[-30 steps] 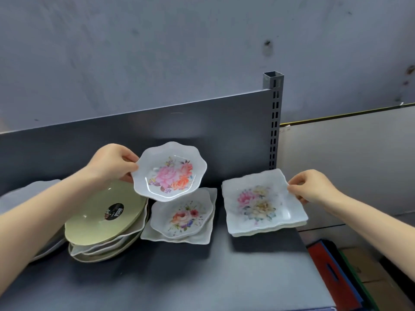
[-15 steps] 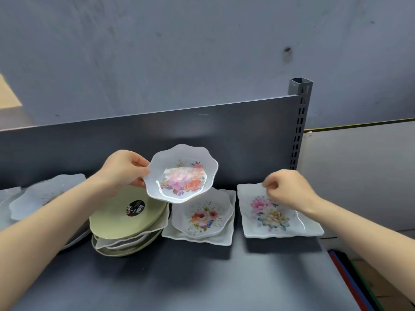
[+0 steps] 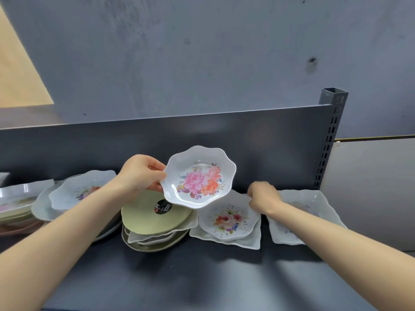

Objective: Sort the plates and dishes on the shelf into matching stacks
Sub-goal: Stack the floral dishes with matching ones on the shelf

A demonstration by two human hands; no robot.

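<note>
Scalloped dish (image 3: 198,177) in left hand (image 3: 140,173)

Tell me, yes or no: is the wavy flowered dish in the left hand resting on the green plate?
No, the left hand holds the flowered dish lifted and tilted above the green plate.

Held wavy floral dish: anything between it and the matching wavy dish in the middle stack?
Yes. The right hand sits at the far right rim of the matching dish, partly blocking the held dish in the left hand.
</note>
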